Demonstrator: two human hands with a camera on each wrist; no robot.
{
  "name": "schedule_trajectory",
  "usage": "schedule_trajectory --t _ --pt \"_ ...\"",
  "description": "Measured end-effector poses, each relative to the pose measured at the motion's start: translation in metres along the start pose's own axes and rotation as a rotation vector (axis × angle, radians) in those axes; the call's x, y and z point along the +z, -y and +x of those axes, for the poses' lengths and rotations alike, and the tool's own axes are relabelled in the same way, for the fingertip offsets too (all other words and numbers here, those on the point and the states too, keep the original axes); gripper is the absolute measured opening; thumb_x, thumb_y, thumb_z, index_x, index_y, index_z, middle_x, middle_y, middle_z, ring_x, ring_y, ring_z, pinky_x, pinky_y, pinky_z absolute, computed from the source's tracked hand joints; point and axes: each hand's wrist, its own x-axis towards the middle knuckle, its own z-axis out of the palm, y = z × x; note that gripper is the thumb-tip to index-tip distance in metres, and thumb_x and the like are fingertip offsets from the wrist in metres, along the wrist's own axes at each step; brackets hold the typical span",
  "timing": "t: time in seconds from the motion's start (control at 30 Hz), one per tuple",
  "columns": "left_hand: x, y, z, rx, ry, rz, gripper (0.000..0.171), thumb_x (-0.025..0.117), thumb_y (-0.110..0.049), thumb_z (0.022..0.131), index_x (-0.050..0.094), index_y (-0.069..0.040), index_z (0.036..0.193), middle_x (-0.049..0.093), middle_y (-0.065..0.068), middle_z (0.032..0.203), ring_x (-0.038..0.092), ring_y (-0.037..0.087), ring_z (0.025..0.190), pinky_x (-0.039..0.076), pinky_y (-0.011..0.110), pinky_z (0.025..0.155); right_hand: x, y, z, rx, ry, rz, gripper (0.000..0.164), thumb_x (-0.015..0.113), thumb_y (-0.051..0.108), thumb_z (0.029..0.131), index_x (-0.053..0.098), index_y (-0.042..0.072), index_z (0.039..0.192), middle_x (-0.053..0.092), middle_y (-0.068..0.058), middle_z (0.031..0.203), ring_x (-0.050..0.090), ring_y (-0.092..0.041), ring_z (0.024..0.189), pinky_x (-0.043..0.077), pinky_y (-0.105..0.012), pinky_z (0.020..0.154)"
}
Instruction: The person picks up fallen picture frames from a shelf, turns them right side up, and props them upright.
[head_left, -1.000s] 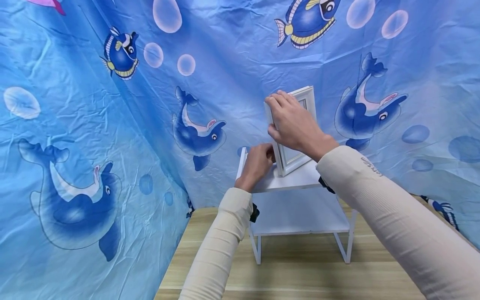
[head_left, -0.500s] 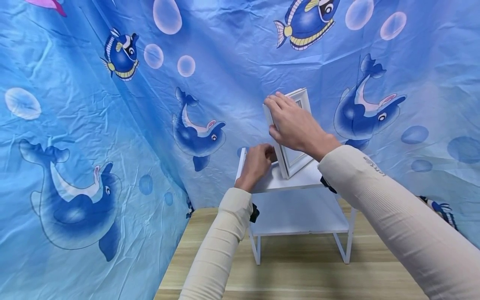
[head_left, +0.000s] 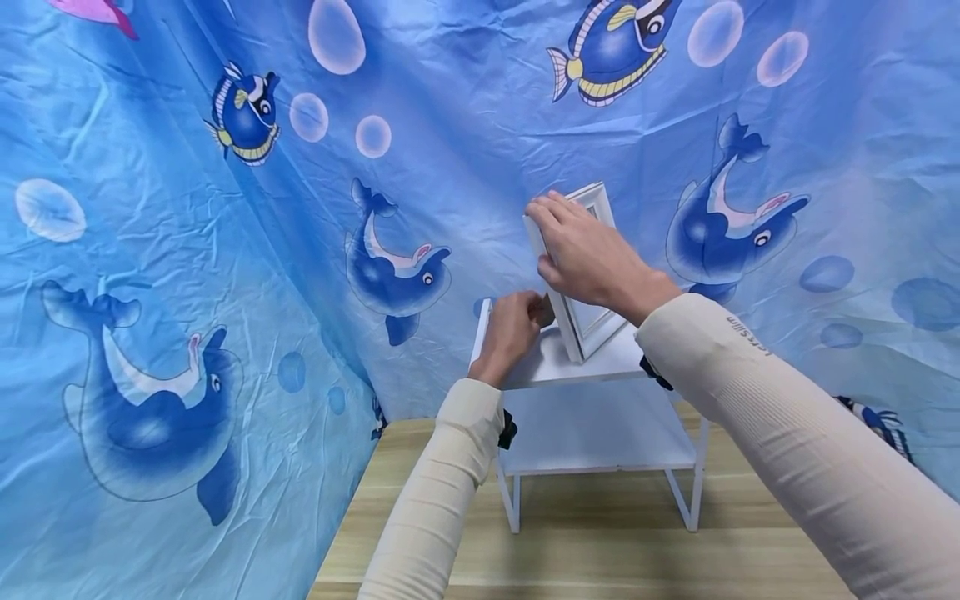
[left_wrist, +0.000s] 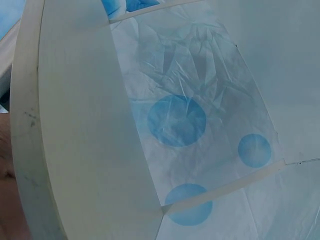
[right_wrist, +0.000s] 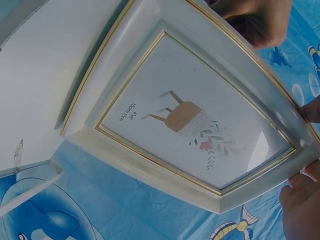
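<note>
A white picture frame (head_left: 595, 336) with gold trim stands tilted on a small white two-tier table (head_left: 536, 372). Its glass front (right_wrist: 200, 120) covers a printed insert with a chair and flowers in the right wrist view. My right hand (head_left: 592, 254) grips the upper left edge, fingers over the top and thumb on the front. Low at the left side, my left hand (head_left: 512, 329) has curled fingers behind the frame; its fingertips and what they touch are hidden. Only a sliver of the left hand (left_wrist: 7, 175) shows in the left wrist view.
The table's lower shelf (head_left: 600, 425) is below the frame. A blue curtain (head_left: 480, 142) printed with dolphins and fish hangs behind and to the left. Light wood flooring (head_left: 592, 558) lies under the table legs.
The picture frame has turned and leans more to the left. Its top has come left and down with my right hand, while its lower corner has shifted slightly right. My left hand stays nearly still.
</note>
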Motion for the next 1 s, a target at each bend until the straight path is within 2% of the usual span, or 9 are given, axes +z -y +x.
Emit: schedule_trajectory --t 0.33,0.7,1.0 --pt "-0.001 0.001 -0.001 -0.005 -0.023 0.015 0.015 0.059 -0.001 0.094 0.070 -0.005 0.085 0.059 0.006 0.070 0.048 0.016 0.063 0.033 0.025 0.060 -0.002 0.004 0.000 -0.008 0.019 -0.001 0.055 0.054 0.011 0.094 0.040 0.001 0.147 0.041 -0.017 0.152 0.029 -0.035 0.148 0.023 -0.047 0.121" --pt "0.001 0.008 -0.008 -0.007 -0.034 0.041 0.016 0.059 0.004 0.090 0.067 -0.004 0.078 0.056 0.005 0.065 0.044 0.016 0.060 0.032 0.026 0.059 0.003 0.012 -0.002 0.005 0.067 0.004 0.056 0.052 0.006 0.092 0.041 0.002 0.147 0.041 -0.016 0.152 0.030 -0.034 0.147 0.026 -0.048 0.119" --pt "0.001 0.008 -0.006 -0.003 -0.043 0.046 0.016 0.061 0.001 0.091 0.067 -0.007 0.079 0.060 0.005 0.066 0.046 0.016 0.060 0.034 0.026 0.059 -0.001 0.013 -0.002 0.011 0.094 -0.015 0.058 0.050 0.006 0.092 0.039 0.002 0.149 0.039 -0.016 0.154 0.030 -0.034 0.147 0.027 -0.051 0.118"
